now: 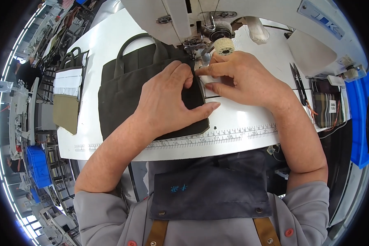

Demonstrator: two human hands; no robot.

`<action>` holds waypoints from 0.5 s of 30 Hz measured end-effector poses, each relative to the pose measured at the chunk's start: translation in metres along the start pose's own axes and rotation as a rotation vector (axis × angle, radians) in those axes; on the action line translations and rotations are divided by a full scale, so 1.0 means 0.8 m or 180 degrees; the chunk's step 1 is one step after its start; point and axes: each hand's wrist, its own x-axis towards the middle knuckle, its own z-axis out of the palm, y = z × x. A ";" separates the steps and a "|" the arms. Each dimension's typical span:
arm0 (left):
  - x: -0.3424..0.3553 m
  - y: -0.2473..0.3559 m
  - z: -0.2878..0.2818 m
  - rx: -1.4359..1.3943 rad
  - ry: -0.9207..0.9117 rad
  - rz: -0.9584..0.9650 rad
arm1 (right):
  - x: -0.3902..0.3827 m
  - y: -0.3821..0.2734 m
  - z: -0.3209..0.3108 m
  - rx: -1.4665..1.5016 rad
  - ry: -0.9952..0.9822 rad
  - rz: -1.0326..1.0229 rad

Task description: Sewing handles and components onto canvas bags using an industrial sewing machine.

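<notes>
A dark green cloth bag (123,98) with a looped handle (121,61) lies flat on the white sewing table, its right edge by the needle and presser foot (199,61) of a sewing machine. My left hand (164,98) rests on the bag, its fingers curled against the cloth and its thumb stretched toward the right edge. Close to the presser foot, my right hand (242,78) has its index fingertip at the bag's edge. Its thumb is apart from the index finger, just right of the cloth. Whatever lies beneath my left fingers is hidden.
A ruler strip (217,139) runs along the table's front edge. Olive and white cloth pieces (67,98) with dark handles lie at the left. On the right are dark scissors or snips (299,84), a plaid cloth (326,104) and a blue bin (358,123). The machine head (250,12) overhangs the back.
</notes>
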 end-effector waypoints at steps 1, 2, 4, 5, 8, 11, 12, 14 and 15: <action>0.003 -0.002 0.001 0.0126 -0.0030 -0.0008 | 0.001 -0.003 0.000 0.0185 -0.0107 0.0064; 0.006 -0.002 0.001 0.0120 -0.0040 -0.0006 | 0.000 -0.001 0.003 0.0189 -0.0106 0.0076; 0.013 -0.001 0.000 0.0173 -0.0286 -0.0079 | -0.003 0.005 0.011 -0.0249 0.0108 -0.0326; 0.016 -0.003 -0.002 0.0171 -0.0293 -0.0078 | -0.003 0.005 0.013 -0.0246 0.0109 -0.0320; 0.020 -0.011 -0.012 -0.0007 -0.0513 -0.0177 | -0.004 0.001 0.018 -0.0703 0.0219 -0.0505; 0.012 -0.021 -0.018 -0.0999 -0.0316 -0.0490 | -0.005 -0.004 0.020 -0.0790 0.0421 -0.0496; 0.006 -0.027 -0.015 -0.0996 -0.0319 -0.0491 | -0.005 -0.006 0.020 -0.0807 0.0436 -0.0483; -0.002 -0.034 -0.007 -0.1654 0.0140 -0.0313 | -0.005 -0.008 0.019 -0.0823 0.0450 -0.0469; -0.003 -0.033 -0.008 -0.1654 0.0141 -0.0315 | -0.006 -0.008 0.017 -0.0806 0.0401 -0.0402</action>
